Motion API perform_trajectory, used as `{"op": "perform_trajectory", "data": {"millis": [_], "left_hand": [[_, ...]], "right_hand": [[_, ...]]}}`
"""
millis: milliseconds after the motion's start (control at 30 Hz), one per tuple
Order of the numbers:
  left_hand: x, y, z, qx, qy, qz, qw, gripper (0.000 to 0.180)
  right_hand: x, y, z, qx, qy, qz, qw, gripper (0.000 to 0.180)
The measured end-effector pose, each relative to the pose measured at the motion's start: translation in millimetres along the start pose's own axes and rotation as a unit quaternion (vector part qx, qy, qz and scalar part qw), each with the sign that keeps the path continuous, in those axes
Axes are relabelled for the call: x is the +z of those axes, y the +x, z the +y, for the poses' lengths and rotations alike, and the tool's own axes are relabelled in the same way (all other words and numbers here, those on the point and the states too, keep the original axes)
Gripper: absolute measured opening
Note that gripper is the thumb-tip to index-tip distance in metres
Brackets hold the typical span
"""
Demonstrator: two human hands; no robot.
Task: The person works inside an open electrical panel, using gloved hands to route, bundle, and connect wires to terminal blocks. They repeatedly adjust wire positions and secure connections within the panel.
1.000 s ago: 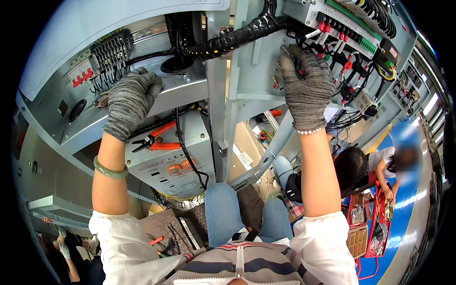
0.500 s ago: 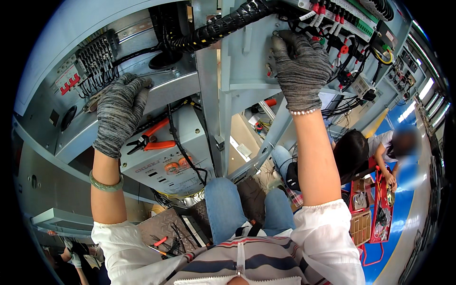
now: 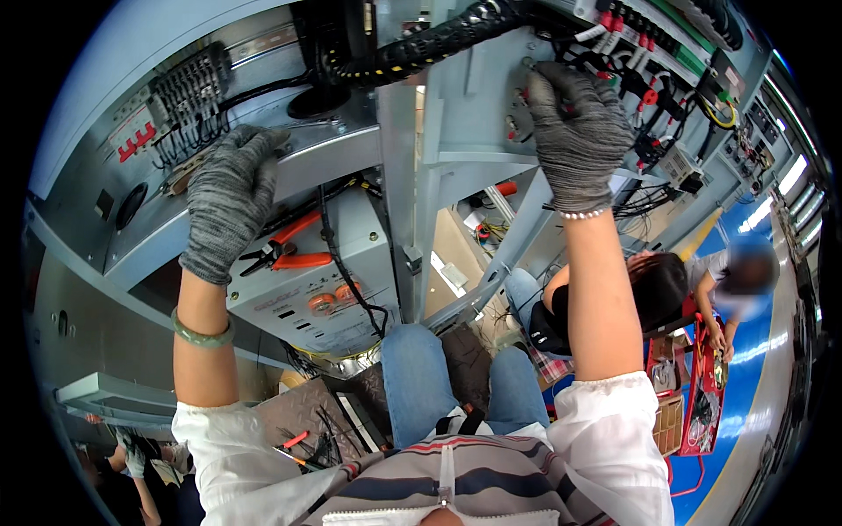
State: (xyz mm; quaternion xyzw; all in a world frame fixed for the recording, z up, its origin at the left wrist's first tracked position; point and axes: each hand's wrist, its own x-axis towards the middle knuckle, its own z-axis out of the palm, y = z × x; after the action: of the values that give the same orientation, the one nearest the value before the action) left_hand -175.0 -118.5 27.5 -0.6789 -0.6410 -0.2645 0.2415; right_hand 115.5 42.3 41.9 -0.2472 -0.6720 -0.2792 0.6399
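Right hand (image 3: 574, 131), in a grey knit glove, is raised against the grey metal frame (image 3: 478, 105) at the upper middle of the cabinet, its fingers curled in against the panel beside the red and white wires (image 3: 627, 53); whether they pinch anything I cannot tell, since the glove's back hides the tips. Just above it a black corrugated conduit (image 3: 430, 44) arches across the top of the frame. Left hand (image 3: 230, 197), gloved the same way, grips the front edge of a grey shelf (image 3: 324, 158) on the cabinet's left side, fingers bent over the lip and closed on it. A green bangle (image 3: 202, 333) circles that wrist. Behind the hand, at the upper left of the cabinet, sit a row of terminal blocks (image 3: 189, 88) and red breaker switches (image 3: 136, 140). Below the shelf, orange-handled pliers (image 3: 285, 254) lie on top of a grey box (image 3: 320, 280), just beside the left wrist. A black cable (image 3: 338, 263) runs down over the box. Down to the right, another person (image 3: 649, 289) crouches by a red tray (image 3: 702, 394) on the blue floor (image 3: 745, 421)
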Motion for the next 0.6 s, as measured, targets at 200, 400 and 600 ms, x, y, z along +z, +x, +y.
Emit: {"op": "perform_trajectory", "data": {"millis": [200, 400, 600], "left_hand": [[5, -2, -2, -0.041, -0.113, 0.108, 0.987, 0.025], [17, -8, 61, -0.034, -0.297, 0.202, 0.933, 0.019], [52, 29, 146, -0.017, -0.448, 0.122, 0.885, 0.02]], "right_hand": [[-23, 7, -11, 0.061, 0.046, -0.023, 0.997, 0.014], [-60, 10, -17, 0.044, 0.115, 0.005, 0.992, 0.017], [-90, -10, 11, 0.082, 0.089, -0.033, 0.992, 0.016]]}}
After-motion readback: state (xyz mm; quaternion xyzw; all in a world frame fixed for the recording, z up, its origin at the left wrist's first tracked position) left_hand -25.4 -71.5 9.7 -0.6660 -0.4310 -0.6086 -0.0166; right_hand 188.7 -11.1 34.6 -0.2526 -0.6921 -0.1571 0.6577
